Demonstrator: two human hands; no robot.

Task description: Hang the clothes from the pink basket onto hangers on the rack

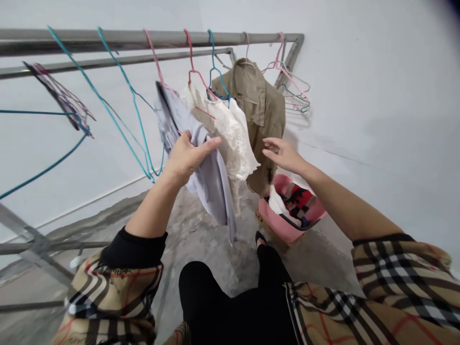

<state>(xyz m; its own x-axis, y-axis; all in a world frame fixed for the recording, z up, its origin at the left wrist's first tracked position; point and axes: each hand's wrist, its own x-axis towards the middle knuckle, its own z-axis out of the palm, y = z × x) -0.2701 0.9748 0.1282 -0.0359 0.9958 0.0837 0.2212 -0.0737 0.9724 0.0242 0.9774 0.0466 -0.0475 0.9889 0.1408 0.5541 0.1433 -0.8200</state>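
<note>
My left hand (187, 155) is closed on a pale lilac garment (212, 184) that hangs from a pink hanger on the metal clothes rail (151, 37). Right beside it hangs a white lace garment (235, 136), and behind that a khaki shirt (264, 110). My right hand (283, 154) hovers open with its fingers spread, just right of the lace garment and in front of the khaki shirt, holding nothing. Below it on the floor stands a pink laundry basket (276, 225) with clothes inside.
Several empty blue and pink hangers (136, 115) hang along the rail to the left, and more (293, 91) at its far right end. A patterned piece of cloth (63, 98) hangs at the left. White walls close in behind and right. The floor is bare concrete (201, 239).
</note>
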